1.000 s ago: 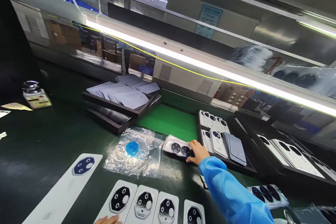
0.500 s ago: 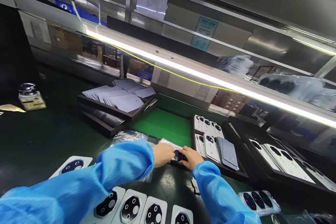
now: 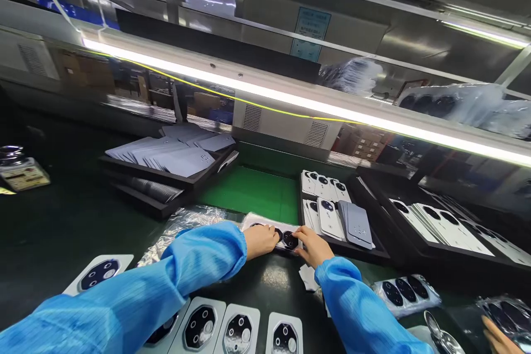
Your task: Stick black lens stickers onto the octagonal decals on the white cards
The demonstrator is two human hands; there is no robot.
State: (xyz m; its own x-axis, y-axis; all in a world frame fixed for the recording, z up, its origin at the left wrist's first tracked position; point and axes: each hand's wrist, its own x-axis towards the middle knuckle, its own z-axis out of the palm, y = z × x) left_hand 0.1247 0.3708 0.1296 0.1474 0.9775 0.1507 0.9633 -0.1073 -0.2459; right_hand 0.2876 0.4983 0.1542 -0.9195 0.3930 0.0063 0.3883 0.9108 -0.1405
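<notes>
Both my hands are at a white tray with round black discs (image 3: 270,223) in the middle of the bench. My left hand (image 3: 260,240) lies over its middle, fingers bent down onto the tray and partly covering a disc. The fingers and thumb of my right hand (image 3: 314,246) grip the tray's right end, around the rightmost black disc (image 3: 289,240). Closer to me, several white phone back covers with black camera areas (image 3: 239,333) lie in a row. Another such cover (image 3: 99,275) is left of my left sleeve.
Black trays with grey covers (image 3: 166,155) are stacked at the left, beyond clear film (image 3: 182,227). More covers fill trays (image 3: 329,221) at the right. A wrapped pack (image 3: 406,292) and a metal-lidded container (image 3: 446,337) stand near a co-worker's hand (image 3: 498,337). A bottle (image 3: 20,168) is far left.
My right hand has shifted slightly right along the tray, showing more of the discs. The view has turned, and a co-worker's hand with a wrapped pack has appeared at the lower right.
</notes>
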